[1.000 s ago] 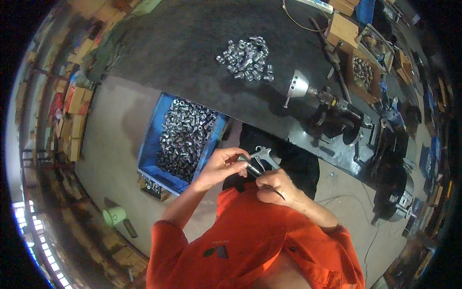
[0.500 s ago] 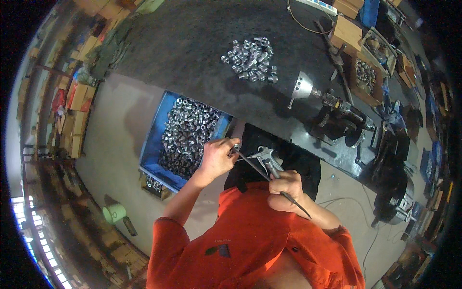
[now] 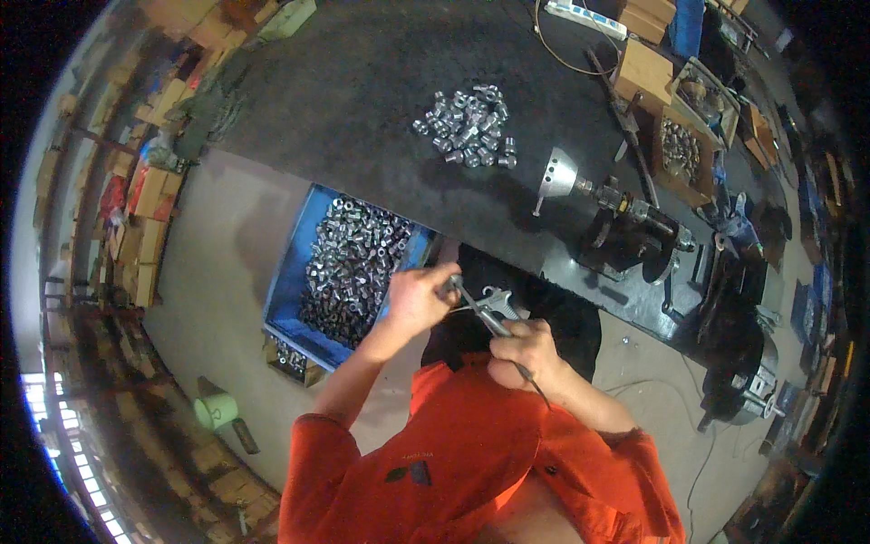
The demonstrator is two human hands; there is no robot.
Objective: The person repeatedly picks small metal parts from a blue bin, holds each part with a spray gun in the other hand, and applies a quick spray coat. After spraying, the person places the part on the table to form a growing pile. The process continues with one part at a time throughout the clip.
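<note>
My left hand [image 3: 420, 297] is closed, fingers pinching a small metal fitting [image 3: 453, 283] between them. Closed around a slim grey hand tool with a long thin rod [image 3: 489, 319] is my right hand [image 3: 524, 352]; its exact kind I cannot make out. The tool's far end reaches the fitting, and a dark thin tail comes out below my right hand. A silver lever-handled tool, partly hidden [image 3: 501, 302], shows just beyond that hand, over my dark lap. Left of my hands stands a blue bin [image 3: 288, 272] full of metal fittings [image 3: 353, 258].
On the dark workbench [image 3: 335, 100] lies a pile of fittings [image 3: 471, 127]. A bench machine with a silver cone-shaped head [image 3: 560, 172] stands right of it. Wooden boxes [image 3: 645, 72] line the bench's right side. A green bucket [image 3: 216, 411] stands on the floor at left.
The right hand has shifted left and slightly up, bringing the tool closer to the left hand. The left hand has moved slightly right. The whole view has tilted a little.
</note>
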